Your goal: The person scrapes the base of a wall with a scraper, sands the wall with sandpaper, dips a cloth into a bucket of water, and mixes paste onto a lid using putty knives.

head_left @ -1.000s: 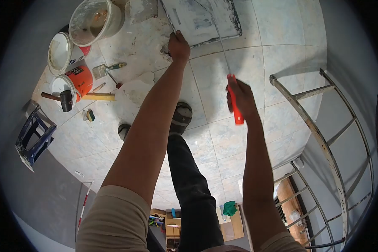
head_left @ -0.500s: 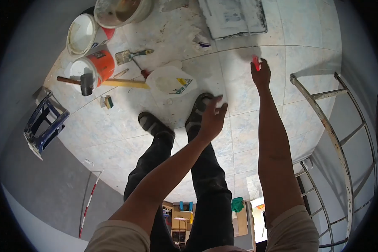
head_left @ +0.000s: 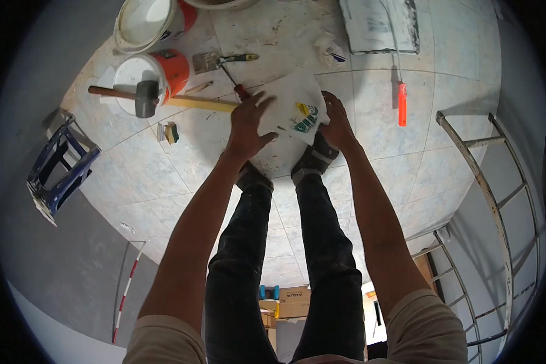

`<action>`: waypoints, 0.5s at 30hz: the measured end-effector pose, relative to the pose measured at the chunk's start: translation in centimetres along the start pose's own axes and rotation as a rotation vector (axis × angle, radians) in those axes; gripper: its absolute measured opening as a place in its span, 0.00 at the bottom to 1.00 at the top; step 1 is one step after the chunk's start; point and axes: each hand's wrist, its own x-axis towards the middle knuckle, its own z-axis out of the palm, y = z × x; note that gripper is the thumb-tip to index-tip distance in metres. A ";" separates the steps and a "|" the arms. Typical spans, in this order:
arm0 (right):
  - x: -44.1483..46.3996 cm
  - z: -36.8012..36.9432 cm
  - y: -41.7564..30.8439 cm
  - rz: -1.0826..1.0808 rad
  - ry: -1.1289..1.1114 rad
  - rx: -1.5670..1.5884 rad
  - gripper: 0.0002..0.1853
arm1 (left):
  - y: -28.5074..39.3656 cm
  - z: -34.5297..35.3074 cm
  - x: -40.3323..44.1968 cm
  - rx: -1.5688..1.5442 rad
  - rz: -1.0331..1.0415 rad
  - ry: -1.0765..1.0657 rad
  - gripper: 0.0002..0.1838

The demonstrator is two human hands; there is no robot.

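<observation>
A white plastic piece (head_left: 285, 91) with green lettering and a yellow mark is tilted between my hands, above the floor near my feet. My right hand (head_left: 341, 124) has its fingers at the right edge of the piece and appears to grip it. At the left side is my left hand (head_left: 249, 124), fingers and thumb apart. A paint roller's red handle (head_left: 402, 104) lies on the tiles to the right. Its metal rod runs up to a paint-smeared tray (head_left: 376, 42). Just beyond my left hand is a red-handled tool (head_left: 241, 91).
A rubber mallet (head_left: 146, 99) rests on an orange bucket (head_left: 177, 70). Nearby are a paintbrush (head_left: 209, 62), a sponge (head_left: 171, 133) and a white bucket (head_left: 142, 24). A blue step stool (head_left: 64, 167) stands left; a ladder (head_left: 476, 167) leans on the right.
My right hand has let go of the red roller handle and moved left to the white plastic piece, which is now tilted and shifted. My left hand has moved forward and left to it.
</observation>
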 end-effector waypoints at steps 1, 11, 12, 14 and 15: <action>0.4 0.0 -0.4 -0.011 -0.010 -0.004 0.40 | -0.8 0.3 0.2 0.106 0.119 -0.046 0.45; 4.4 1.7 -4.6 -0.418 -0.140 0.060 0.29 | -6.9 3.7 -0.3 0.182 0.177 -0.102 0.27; 4.4 1.9 -5.2 -0.288 -0.250 0.090 0.28 | -7.1 3.8 -0.6 0.178 0.172 -0.102 0.27; 5.1 1.6 -6.5 -0.230 -0.251 0.186 0.27 | -7.2 4.0 -0.8 0.117 0.100 -0.070 0.23; 5.6 2.0 -6.9 -0.174 -0.249 0.281 0.26 | -7.3 4.3 -0.9 0.121 0.093 -0.070 0.23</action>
